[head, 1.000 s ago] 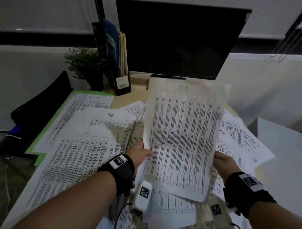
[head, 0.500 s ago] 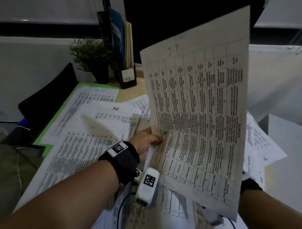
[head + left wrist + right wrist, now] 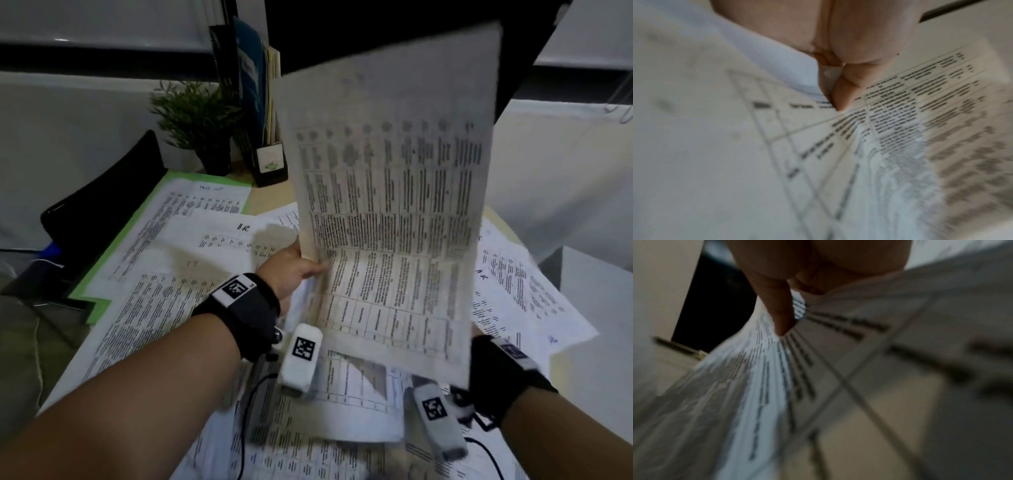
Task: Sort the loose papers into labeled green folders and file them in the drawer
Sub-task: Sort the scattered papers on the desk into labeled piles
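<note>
A printed sheet (image 3: 390,219) covered in a table of small text stands nearly upright above the worktop (image 3: 270,202), held by its two side edges. The left hand (image 3: 291,270) pinches the sheet's left edge about halfway up, thumb on the printed face. The right hand (image 3: 818,269) holds the opposite edge lower down, with one finger laid along the paper; from the head view this hand is hidden behind the sheet. The sheet's writing is too blurred to read. Below and left of the left hand's grip lie loose papers (image 3: 164,308), one handwritten "HR", another headed "TASK LIST" on a green folder (image 3: 144,219). Beyond the folder stand a potted plant (image 3: 198,120) and a file holder (image 3: 270,164). Half a second ago the sheet showed "I T" at its top; it now stands higher and blurrier.
</note>
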`<action>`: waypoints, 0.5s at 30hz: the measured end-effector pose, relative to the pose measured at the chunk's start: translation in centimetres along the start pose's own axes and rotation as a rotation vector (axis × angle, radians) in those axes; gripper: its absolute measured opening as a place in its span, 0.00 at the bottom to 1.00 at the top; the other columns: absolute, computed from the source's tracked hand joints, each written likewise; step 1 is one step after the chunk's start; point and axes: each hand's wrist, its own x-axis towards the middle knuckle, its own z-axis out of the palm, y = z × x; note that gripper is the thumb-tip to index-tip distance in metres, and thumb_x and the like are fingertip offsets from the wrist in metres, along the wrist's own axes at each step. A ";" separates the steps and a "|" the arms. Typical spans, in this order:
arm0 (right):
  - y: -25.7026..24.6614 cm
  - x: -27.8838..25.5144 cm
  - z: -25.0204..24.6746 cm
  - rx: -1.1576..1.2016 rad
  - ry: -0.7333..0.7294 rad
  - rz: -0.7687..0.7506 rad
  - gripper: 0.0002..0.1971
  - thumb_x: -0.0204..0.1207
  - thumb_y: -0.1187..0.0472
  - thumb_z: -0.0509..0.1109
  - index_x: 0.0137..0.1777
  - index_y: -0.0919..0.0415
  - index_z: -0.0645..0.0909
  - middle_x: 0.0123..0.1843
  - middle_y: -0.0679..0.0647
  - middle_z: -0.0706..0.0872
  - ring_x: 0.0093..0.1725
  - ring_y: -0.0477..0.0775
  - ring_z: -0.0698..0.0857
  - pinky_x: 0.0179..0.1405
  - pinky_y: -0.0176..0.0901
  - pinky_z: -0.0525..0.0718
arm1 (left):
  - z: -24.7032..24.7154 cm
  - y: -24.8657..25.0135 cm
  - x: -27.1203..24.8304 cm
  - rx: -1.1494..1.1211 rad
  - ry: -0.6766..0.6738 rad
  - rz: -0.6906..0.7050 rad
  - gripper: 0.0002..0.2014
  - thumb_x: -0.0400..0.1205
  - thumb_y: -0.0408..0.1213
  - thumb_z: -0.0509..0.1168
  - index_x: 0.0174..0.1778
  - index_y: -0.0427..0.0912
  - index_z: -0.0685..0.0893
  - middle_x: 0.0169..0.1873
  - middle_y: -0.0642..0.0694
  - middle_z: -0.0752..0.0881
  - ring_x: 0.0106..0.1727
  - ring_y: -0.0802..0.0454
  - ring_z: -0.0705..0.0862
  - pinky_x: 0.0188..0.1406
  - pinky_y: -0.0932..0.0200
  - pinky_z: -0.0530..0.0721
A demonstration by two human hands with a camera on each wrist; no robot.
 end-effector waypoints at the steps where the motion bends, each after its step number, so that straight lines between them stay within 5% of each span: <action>1: 0.1 0.6 -0.1 -0.021 0.083 -0.005 0.09 0.80 0.70 0.63 0.40 0.66 0.80 0.28 0.57 0.86 0.25 0.56 0.85 0.20 0.38 0.83 | -0.5 -0.2 0.2 0.102 0.044 0.009 0.19 0.81 0.22 0.61 0.68 0.35 0.78 0.60 0.39 0.85 0.64 0.41 0.82 0.69 0.48 0.77; 3: 0.1 1.7 0.0 -0.136 0.213 -0.075 0.02 0.75 0.71 0.71 0.46 0.67 0.84 0.27 0.50 0.87 0.27 0.52 0.86 0.25 0.36 0.82 | -1.5 -0.9 0.4 0.225 0.125 -0.011 0.18 0.80 0.22 0.61 0.67 0.34 0.79 0.61 0.39 0.84 0.63 0.42 0.81 0.64 0.53 0.78; 5: 0.7 2.9 0.1 -0.218 0.261 -0.085 0.08 0.73 0.69 0.74 0.52 0.65 0.85 0.34 0.52 0.88 0.34 0.54 0.87 0.36 0.39 0.81 | -2.6 -1.4 0.2 0.326 0.196 -0.045 0.18 0.80 0.22 0.60 0.66 0.35 0.78 0.58 0.40 0.84 0.59 0.44 0.81 0.56 0.59 0.75; 10: 0.7 4.2 0.9 -0.335 0.285 -0.045 0.08 0.76 0.67 0.71 0.54 0.66 0.81 0.48 0.61 0.85 0.36 0.55 0.82 0.43 0.42 0.78 | -6.8 -2.2 -1.0 0.515 0.285 -0.158 0.23 0.77 0.23 0.59 0.69 0.38 0.74 0.58 0.40 0.83 0.58 0.40 0.82 0.62 0.49 0.81; 15: 1.7 5.6 1.5 -0.419 0.279 0.015 0.16 0.76 0.64 0.72 0.62 0.67 0.81 0.56 0.65 0.86 0.44 0.59 0.82 0.50 0.46 0.81 | -11.7 -2.6 -3.1 0.765 0.419 -0.343 0.23 0.80 0.25 0.59 0.73 0.35 0.71 0.66 0.34 0.79 0.59 0.39 0.78 0.56 0.54 0.75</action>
